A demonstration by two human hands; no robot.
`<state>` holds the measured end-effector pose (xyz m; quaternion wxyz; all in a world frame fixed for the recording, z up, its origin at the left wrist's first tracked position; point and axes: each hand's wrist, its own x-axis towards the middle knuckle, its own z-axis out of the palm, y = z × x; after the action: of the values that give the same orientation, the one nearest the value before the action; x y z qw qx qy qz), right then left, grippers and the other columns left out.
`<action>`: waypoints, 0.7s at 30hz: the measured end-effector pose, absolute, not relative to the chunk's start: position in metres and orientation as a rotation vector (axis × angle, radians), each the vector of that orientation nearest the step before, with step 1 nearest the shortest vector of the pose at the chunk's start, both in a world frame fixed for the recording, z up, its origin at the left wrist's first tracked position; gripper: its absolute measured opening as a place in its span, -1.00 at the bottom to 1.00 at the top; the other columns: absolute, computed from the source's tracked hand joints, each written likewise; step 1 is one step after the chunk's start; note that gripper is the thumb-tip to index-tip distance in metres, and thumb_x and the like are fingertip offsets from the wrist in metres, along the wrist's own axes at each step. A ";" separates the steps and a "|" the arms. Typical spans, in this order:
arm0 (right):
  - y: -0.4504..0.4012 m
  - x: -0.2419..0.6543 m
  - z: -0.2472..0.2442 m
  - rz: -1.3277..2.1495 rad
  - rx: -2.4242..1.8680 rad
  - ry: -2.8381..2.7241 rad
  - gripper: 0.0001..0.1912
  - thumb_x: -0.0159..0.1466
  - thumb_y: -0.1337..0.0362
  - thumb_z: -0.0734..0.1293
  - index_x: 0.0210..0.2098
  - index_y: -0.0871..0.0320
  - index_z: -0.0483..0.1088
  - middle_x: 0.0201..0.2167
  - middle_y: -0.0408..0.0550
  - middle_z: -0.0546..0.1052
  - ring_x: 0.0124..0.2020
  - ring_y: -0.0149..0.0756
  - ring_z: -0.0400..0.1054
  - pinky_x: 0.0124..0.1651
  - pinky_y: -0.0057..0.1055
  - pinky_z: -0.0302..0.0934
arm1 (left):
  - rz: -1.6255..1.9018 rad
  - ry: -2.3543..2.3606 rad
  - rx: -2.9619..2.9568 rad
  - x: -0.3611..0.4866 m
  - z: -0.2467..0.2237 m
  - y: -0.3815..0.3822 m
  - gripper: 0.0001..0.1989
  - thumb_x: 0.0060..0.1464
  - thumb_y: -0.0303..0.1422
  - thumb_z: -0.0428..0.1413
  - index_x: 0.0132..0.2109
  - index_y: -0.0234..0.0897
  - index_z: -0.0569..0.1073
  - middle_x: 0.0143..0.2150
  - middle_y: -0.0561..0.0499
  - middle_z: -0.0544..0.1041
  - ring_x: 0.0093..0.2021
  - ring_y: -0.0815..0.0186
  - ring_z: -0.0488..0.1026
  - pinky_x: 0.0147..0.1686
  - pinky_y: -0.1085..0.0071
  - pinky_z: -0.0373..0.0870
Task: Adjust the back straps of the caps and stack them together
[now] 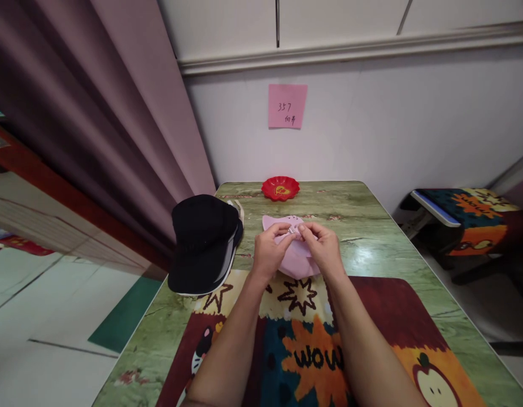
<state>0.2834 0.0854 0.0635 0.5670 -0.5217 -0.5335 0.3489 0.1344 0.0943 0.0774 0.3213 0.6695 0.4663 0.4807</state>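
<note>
A pale pink cap (296, 263) lies on the table between my hands, just beyond the patterned mat's far edge and partly covered by my fingers. My left hand (273, 249) is closed in a pinch on the cap's strap, where a small silvery buckle (291, 230) shows at the fingertips. From the other side, my right hand (323, 246) pinches the same strap with thumb and forefinger. To the left of my hands, a stack of dark caps (204, 237) sits at the table's edge, the black one on top.
A red scalloped dish (280, 189) stands at the back of the green marbled table (367, 220). The colourful mat (384, 305) lies under my forearms. A pink note (287, 106) is stuck to the wall behind. At the left hangs a mauve curtain (130, 85); a mat-covered surface (477, 215) is at the right.
</note>
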 end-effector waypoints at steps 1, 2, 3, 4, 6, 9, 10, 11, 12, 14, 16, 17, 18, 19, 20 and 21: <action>0.085 0.283 0.063 0.846 -1.214 -1.227 -0.70 0.24 0.03 0.35 -0.36 0.14 0.54 -0.48 -0.09 0.54 -0.41 -0.26 0.38 -0.30 -0.38 0.22 | 1.269 1.204 1.680 0.135 0.077 0.095 -0.79 0.06 -0.31 0.26 -0.14 -0.28 0.57 -0.15 -0.08 0.65 -0.16 0.21 0.60 -0.10 0.32 0.48; 0.085 0.283 0.064 0.872 -1.200 -1.203 -0.71 0.23 0.03 0.36 -0.37 0.14 0.53 -0.49 -0.10 0.53 -0.41 -0.27 0.36 -0.31 -0.39 0.21 | 1.267 1.183 1.628 0.135 0.077 0.096 -0.78 0.04 -0.32 0.27 -0.15 -0.29 0.57 -0.15 -0.09 0.65 -0.16 0.20 0.60 -0.10 0.32 0.49; 0.085 0.283 0.064 0.897 -1.186 -1.183 -0.71 0.22 0.03 0.36 -0.38 0.15 0.52 -0.50 -0.11 0.51 -0.42 -0.29 0.35 -0.32 -0.40 0.20 | 1.261 1.157 1.597 0.135 0.077 0.096 -0.78 0.03 -0.32 0.27 -0.16 -0.30 0.57 -0.15 -0.10 0.65 -0.15 0.20 0.60 -0.10 0.32 0.49; 0.085 0.283 0.065 0.918 -1.173 -1.169 -0.71 0.22 0.04 0.37 -0.40 0.15 0.50 -0.51 -0.12 0.50 -0.44 -0.31 0.33 -0.33 -0.41 0.18 | 1.255 1.125 1.581 0.136 0.077 0.096 -0.79 0.02 -0.33 0.27 -0.17 -0.31 0.58 -0.15 -0.10 0.65 -0.14 0.19 0.60 -0.09 0.32 0.50; 0.084 0.282 0.067 0.951 -1.158 -1.159 -0.71 0.21 0.04 0.38 -0.43 0.15 0.47 -0.52 -0.13 0.47 -0.46 -0.34 0.30 -0.36 -0.42 0.15 | 1.253 1.061 1.572 0.137 0.078 0.096 -0.80 0.02 -0.34 0.27 -0.18 -0.31 0.58 -0.16 -0.10 0.66 -0.13 0.20 0.60 -0.08 0.32 0.50; 0.083 0.282 0.070 0.987 -1.156 -1.178 -0.69 0.19 0.03 0.39 -0.47 0.16 0.44 -0.55 -0.16 0.42 -0.49 -0.37 0.24 -0.41 -0.44 0.09 | 1.269 1.035 1.585 0.137 0.078 0.095 -0.80 0.03 -0.34 0.27 -0.18 -0.32 0.59 -0.15 -0.10 0.66 -0.12 0.20 0.59 -0.03 0.30 0.50; 0.083 0.281 0.070 0.993 -1.153 -1.173 -0.68 0.18 0.02 0.39 -0.48 0.16 0.43 -0.56 -0.16 0.41 -0.50 -0.37 0.23 -0.41 -0.44 0.09 | 1.271 1.041 1.587 0.137 0.078 0.095 -0.80 0.02 -0.34 0.27 -0.18 -0.32 0.60 -0.15 -0.10 0.66 -0.12 0.20 0.59 -0.03 0.30 0.50; 0.083 0.281 0.070 0.993 -1.151 -1.160 -0.68 0.18 0.02 0.39 -0.48 0.15 0.43 -0.56 -0.16 0.41 -0.50 -0.38 0.23 -0.41 -0.44 0.08 | 1.273 1.049 1.586 0.137 0.078 0.095 -0.79 0.02 -0.33 0.27 -0.18 -0.32 0.60 -0.15 -0.10 0.66 -0.12 0.20 0.59 -0.03 0.29 0.50; 0.083 0.281 0.070 0.989 -1.148 -1.141 -0.68 0.18 0.01 0.38 -0.48 0.15 0.42 -0.55 -0.16 0.41 -0.49 -0.37 0.23 -0.40 -0.44 0.09 | 1.276 1.056 1.584 0.137 0.078 0.095 -0.78 0.02 -0.32 0.28 -0.17 -0.33 0.60 -0.15 -0.11 0.66 -0.13 0.20 0.59 -0.03 0.29 0.50; 0.084 0.281 0.070 0.974 -1.149 -1.107 -0.68 0.18 0.01 0.38 -0.48 0.15 0.42 -0.54 -0.16 0.42 -0.48 -0.37 0.24 -0.39 -0.43 0.11 | 1.283 1.058 1.586 0.137 0.078 0.095 -0.77 0.01 -0.32 0.28 -0.17 -0.33 0.60 -0.15 -0.11 0.66 -0.13 0.20 0.59 -0.04 0.29 0.51; 0.084 0.281 0.069 0.964 -1.162 -1.108 -0.68 0.19 0.01 0.37 -0.47 0.14 0.42 -0.54 -0.15 0.43 -0.48 -0.36 0.24 -0.39 -0.43 0.11 | 1.287 1.045 1.604 0.138 0.078 0.095 -0.78 0.02 -0.32 0.28 -0.17 -0.31 0.60 -0.15 -0.10 0.66 -0.13 0.20 0.59 -0.03 0.29 0.50; 0.084 0.281 0.069 0.961 -1.173 -1.118 -0.68 0.19 0.01 0.37 -0.47 0.14 0.42 -0.54 -0.15 0.42 -0.48 -0.36 0.24 -0.40 -0.43 0.11 | 1.288 1.038 1.618 0.138 0.078 0.095 -0.78 0.02 -0.33 0.28 -0.17 -0.31 0.60 -0.15 -0.09 0.66 -0.12 0.20 0.59 -0.02 0.29 0.50; 0.084 0.281 0.069 0.959 -1.181 -1.132 -0.68 0.19 0.01 0.37 -0.48 0.14 0.42 -0.55 -0.16 0.42 -0.49 -0.36 0.23 -0.41 -0.43 0.10 | 1.289 1.033 1.631 0.138 0.078 0.095 -0.79 0.02 -0.33 0.28 -0.17 -0.30 0.61 -0.16 -0.09 0.66 -0.12 0.20 0.58 -0.02 0.29 0.50; 0.084 0.281 0.069 0.961 -1.186 -1.147 -0.68 0.18 0.01 0.37 -0.48 0.14 0.42 -0.56 -0.16 0.41 -0.50 -0.36 0.23 -0.42 -0.43 0.09 | 1.291 1.031 1.642 0.138 0.078 0.095 -0.79 0.02 -0.34 0.28 -0.17 -0.30 0.61 -0.16 -0.08 0.66 -0.12 0.21 0.58 -0.02 0.29 0.50; 0.084 0.281 0.069 0.966 -1.185 -1.160 -0.68 0.18 0.01 0.37 -0.49 0.13 0.41 -0.56 -0.16 0.41 -0.50 -0.36 0.22 -0.43 -0.43 0.09 | 1.293 1.030 1.650 0.138 0.078 0.095 -0.80 0.02 -0.35 0.28 -0.17 -0.30 0.61 -0.16 -0.08 0.66 -0.12 0.21 0.58 -0.02 0.30 0.50; 0.084 0.280 0.069 0.969 -1.180 -1.166 -0.68 0.17 0.01 0.37 -0.50 0.13 0.41 -0.57 -0.16 0.40 -0.51 -0.36 0.22 -0.44 -0.43 0.08 | 1.297 1.033 1.653 0.137 0.078 0.096 -0.80 0.02 -0.35 0.28 -0.17 -0.30 0.61 -0.16 -0.08 0.66 -0.13 0.21 0.58 -0.02 0.30 0.50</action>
<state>0.2804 0.0845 0.0693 0.5730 -0.5034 -0.4974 0.4135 0.1372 0.0956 0.0778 0.3895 0.6504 0.4063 0.5100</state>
